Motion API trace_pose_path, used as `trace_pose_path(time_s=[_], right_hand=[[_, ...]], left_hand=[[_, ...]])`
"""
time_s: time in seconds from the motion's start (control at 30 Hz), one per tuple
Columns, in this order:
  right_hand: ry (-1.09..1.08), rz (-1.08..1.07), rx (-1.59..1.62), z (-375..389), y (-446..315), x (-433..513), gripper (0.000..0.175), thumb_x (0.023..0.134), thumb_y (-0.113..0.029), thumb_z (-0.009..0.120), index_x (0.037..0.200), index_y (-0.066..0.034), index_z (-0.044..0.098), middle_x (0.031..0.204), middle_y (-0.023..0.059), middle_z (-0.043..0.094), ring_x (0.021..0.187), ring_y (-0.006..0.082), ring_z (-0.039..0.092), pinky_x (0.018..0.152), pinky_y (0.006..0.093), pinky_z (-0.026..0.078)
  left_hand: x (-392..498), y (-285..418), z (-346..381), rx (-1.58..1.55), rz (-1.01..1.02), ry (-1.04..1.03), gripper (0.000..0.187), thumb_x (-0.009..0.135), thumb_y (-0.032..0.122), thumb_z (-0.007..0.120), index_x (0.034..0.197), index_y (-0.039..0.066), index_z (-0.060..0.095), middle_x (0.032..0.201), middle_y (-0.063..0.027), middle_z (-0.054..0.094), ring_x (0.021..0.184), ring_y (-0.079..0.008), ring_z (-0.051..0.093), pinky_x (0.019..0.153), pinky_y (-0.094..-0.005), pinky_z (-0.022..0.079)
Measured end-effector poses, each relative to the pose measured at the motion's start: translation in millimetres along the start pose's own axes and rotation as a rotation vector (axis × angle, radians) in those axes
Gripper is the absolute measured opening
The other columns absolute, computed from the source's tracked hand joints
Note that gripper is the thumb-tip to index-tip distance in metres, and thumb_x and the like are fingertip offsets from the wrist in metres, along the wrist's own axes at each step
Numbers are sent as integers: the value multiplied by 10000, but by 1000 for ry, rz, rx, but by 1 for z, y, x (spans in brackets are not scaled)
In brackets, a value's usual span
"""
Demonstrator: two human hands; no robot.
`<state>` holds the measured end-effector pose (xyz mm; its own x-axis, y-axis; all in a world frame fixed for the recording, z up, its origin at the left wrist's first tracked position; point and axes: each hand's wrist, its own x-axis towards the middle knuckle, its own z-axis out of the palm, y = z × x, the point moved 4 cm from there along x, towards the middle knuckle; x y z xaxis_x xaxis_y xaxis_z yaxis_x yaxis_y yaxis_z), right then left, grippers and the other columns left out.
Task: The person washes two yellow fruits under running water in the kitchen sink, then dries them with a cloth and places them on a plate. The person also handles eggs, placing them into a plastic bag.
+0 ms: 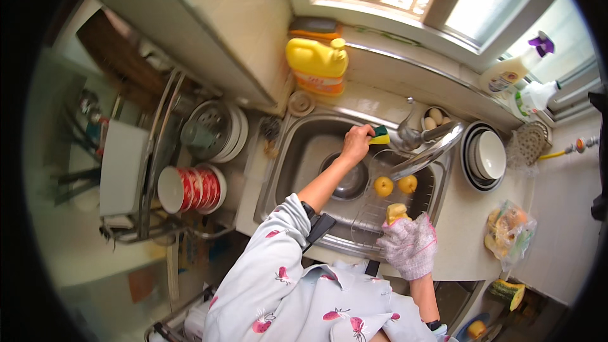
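Observation:
My left hand (357,143) is closed on a green-and-yellow scrub sponge (379,135) above the stainless steel sink (299,152), beside the faucet (427,145). Over the sink's near right edge is my right hand (409,246), covered by a whitish-pink mesh cloth or mitt that hides its fingers. A lumpy yellow thing (397,213) shows at its tip and seems held; its kind is unclear. Two round yellow fruits (383,186) lie on the right side of the sink, over a wire rack (363,216).
Right of the sink are nested bowls (491,154) and a plastic bag of fruit (509,232). Eggs (435,116) sit behind the faucet. A yellow jug (317,64) stands at the back. To the left, a dish rack (154,152) holds plates and red-patterned bowls (190,189).

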<state>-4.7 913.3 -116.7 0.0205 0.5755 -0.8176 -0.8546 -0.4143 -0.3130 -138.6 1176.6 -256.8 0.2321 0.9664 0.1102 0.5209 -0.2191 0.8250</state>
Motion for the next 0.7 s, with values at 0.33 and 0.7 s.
trace_pose_path(time_s=[0.33,0.7], right_hand=[[-124,61,-88,12,19,1,493,902,-574,472,882,-97,594,845,84,668,853,271,643,721,477,524],[-278,-402,-542,-14,-5,-19,372,821,-491,582,934,-137,600,857,46,630,832,252,601,791,429,482]], left_hand=[[-172,-116,-177,-1233,-723,644,281,896,56,504,1176,37,502,1093,-126,600,943,-288,631,751,-470,550],[-220,-144,-204,-815,-985,694,342,845,72,536,1179,78,463,1201,-113,510,1067,-284,505,837,-536,450]])
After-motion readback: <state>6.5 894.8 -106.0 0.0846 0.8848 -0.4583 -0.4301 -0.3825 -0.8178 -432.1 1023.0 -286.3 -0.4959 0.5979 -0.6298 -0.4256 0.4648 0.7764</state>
